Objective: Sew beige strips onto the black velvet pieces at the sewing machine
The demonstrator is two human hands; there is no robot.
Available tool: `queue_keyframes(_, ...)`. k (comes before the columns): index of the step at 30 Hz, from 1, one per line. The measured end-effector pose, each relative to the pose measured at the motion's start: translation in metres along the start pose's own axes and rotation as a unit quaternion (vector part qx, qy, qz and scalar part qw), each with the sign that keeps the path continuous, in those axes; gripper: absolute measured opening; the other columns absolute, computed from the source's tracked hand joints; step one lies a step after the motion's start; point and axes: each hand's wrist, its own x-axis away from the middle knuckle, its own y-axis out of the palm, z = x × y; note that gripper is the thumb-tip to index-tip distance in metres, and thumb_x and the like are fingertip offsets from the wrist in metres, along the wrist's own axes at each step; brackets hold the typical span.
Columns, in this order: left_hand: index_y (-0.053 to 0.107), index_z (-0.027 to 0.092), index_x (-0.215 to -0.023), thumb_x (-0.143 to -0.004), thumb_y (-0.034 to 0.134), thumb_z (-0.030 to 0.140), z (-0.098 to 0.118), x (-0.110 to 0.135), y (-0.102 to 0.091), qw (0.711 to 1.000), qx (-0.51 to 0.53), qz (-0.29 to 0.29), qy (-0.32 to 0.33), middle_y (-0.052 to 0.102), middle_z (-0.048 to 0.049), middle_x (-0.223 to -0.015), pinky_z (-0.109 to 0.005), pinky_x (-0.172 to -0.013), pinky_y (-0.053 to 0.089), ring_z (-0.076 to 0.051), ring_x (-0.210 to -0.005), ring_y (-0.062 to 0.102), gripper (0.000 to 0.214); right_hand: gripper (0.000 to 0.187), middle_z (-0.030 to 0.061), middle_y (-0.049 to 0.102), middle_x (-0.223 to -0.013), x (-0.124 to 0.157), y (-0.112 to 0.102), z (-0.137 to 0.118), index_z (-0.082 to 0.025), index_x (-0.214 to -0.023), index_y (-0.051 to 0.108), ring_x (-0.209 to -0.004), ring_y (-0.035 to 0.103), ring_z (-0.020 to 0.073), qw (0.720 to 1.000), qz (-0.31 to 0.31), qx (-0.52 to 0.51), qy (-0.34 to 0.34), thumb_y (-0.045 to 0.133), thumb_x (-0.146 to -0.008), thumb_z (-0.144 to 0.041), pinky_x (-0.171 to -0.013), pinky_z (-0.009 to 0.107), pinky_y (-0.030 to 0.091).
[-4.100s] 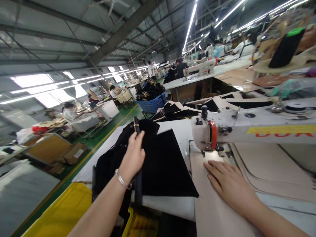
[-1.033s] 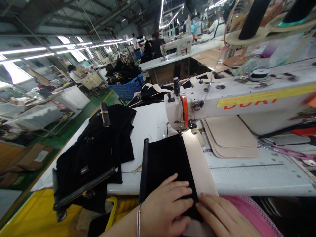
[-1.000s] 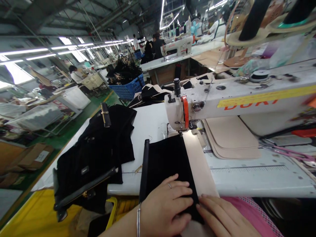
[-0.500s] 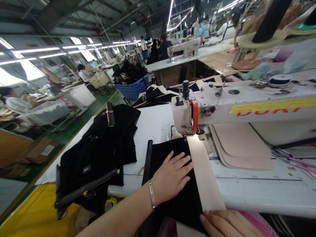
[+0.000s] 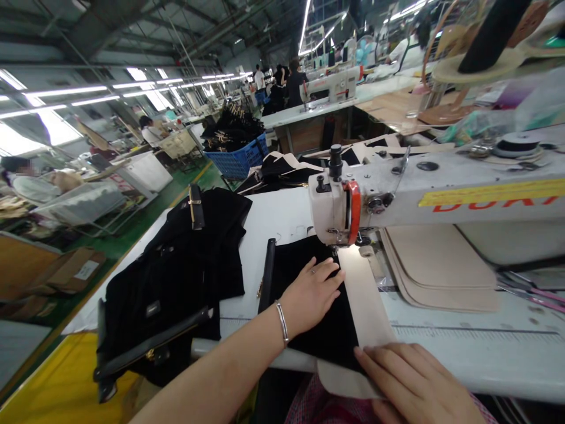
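Observation:
My left hand (image 5: 311, 299) lies flat on a black fabric piece (image 5: 291, 259), fingers stretched toward the needle area of a sewing machine (image 5: 333, 203). Beneath the black fabric a beige panel (image 5: 367, 306) shows along the right side and at the near edge. At the near right corner, my right hand (image 5: 412, 383) grips the beige panel, its fingertips touching the edge of the black fabric. The far end of both layers sits under the machine head, where the needle is hard to make out. A dark strip (image 5: 267, 265) borders the black fabric's left side.
Black bag pieces (image 5: 176, 277) with gold hardware are heaped on the left of the table. Stacked beige panels (image 5: 441, 265) lie under the machine arm, with pink-handled scissors (image 5: 529, 290) farther right. A blue crate (image 5: 238, 158) stands beyond. Other people work in the background.
The black fabric and beige panel have moved forward under the machine head. Both hands have gone forward with them, the right hand now farther into view.

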Motion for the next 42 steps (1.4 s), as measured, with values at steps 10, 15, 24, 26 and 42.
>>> queue_keyframes(10, 0.059, 0.021, -0.116, -0.094, 0.051, 0.016, 0.030, 0.074, 0.021, 0.982, 0.108, 0.089, 0.128, 0.061, 0.0020, -0.128, -0.033, -0.123, 0.024, -0.010, -0.135, 0.041, 0.024, 0.027, -0.0039, 0.067, -0.109, -0.002, -0.008, 0.016, -0.021, -0.112, 0.066, -0.103, 0.058, 0.0131, 0.997, -0.022, 0.016, -0.073, 0.056, -0.090, -0.032, -0.106, 0.033, 0.034)
queue_keyframes(15, 0.062, 0.024, -0.108, -0.091, 0.058, 0.018, 0.026, 0.068, 0.033, 0.975, 0.123, 0.138, 0.124, 0.065, 0.0054, -0.121, -0.033, -0.122, 0.025, -0.009, -0.132, 0.045, 0.019, 0.027, -0.0073, 0.066, -0.113, -0.007, -0.012, 0.019, -0.024, -0.114, 0.065, -0.106, 0.057, 0.0111, 0.997, -0.040, 0.003, -0.069, 0.050, -0.093, -0.030, -0.103, 0.031, 0.035)
queue_keyframes(24, 0.063, 0.022, -0.110, -0.094, 0.051, 0.018, 0.003, 0.046, 0.028, 0.981, 0.083, 0.118, 0.134, 0.064, 0.0042, -0.125, -0.032, -0.122, 0.024, -0.010, -0.130, 0.047, 0.021, 0.035, 0.0004, 0.058, -0.121, -0.007, 0.008, 0.026, -0.019, -0.127, 0.057, -0.110, 0.047, 0.0172, 0.997, -0.073, -0.034, 0.009, 0.050, -0.093, -0.019, -0.100, 0.037, 0.032)
queue_keyframes(26, 0.062, 0.022, -0.112, -0.095, 0.049, 0.017, -0.003, 0.040, 0.029, 0.981, 0.075, 0.120, 0.130, 0.063, 0.0036, -0.125, -0.033, -0.122, 0.025, -0.010, -0.130, 0.047, 0.023, 0.036, 0.0005, 0.058, -0.120, -0.010, 0.011, 0.027, -0.020, -0.129, 0.055, -0.110, 0.046, 0.0177, 0.996, -0.075, -0.041, 0.038, 0.051, -0.093, -0.019, -0.100, 0.038, 0.032)
queue_keyframes(42, 0.061, 0.019, -0.114, -0.095, 0.043, 0.014, -0.038, -0.003, 0.016, 0.989, 0.029, 0.083, 0.117, 0.062, -0.0004, -0.125, -0.032, -0.117, 0.033, -0.009, -0.126, 0.050, 0.027, 0.027, 0.0029, 0.060, -0.115, -0.048, 0.020, 0.051, -0.023, -0.118, 0.060, -0.104, 0.052, 0.0208, 0.991, -0.122, 0.010, 0.049, 0.050, -0.094, -0.029, -0.092, 0.042, 0.041)
